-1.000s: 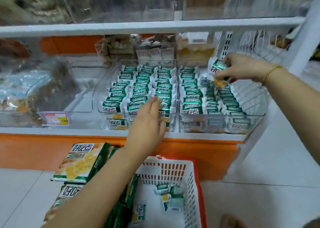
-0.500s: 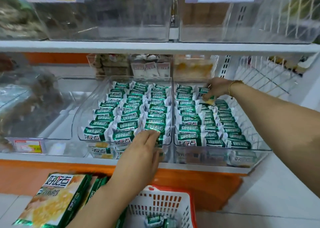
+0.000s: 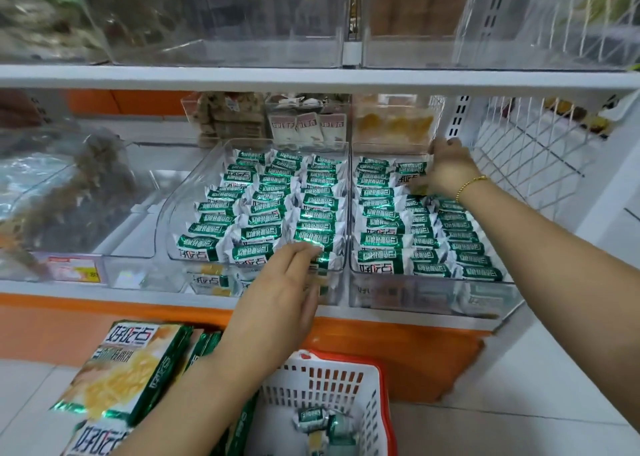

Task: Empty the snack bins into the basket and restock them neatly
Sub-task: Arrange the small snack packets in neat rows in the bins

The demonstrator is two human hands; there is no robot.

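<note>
Two snack bins (image 3: pixel 173 227), one basket (image 3: pixel 332 364), one pack (image 3: pixel 410 171) between right fingers (image 3: pixel 439 149)

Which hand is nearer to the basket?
Left. The left hand is at the front of the middle bin, above the basket; the right hand is at the back of the right bin.

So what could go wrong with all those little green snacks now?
The right hand reaches to the back of the right bin; its arm could knock the neat rows crooked. The left hand touches the front packets of the left bin; a push might tip some over the low edge.
</note>
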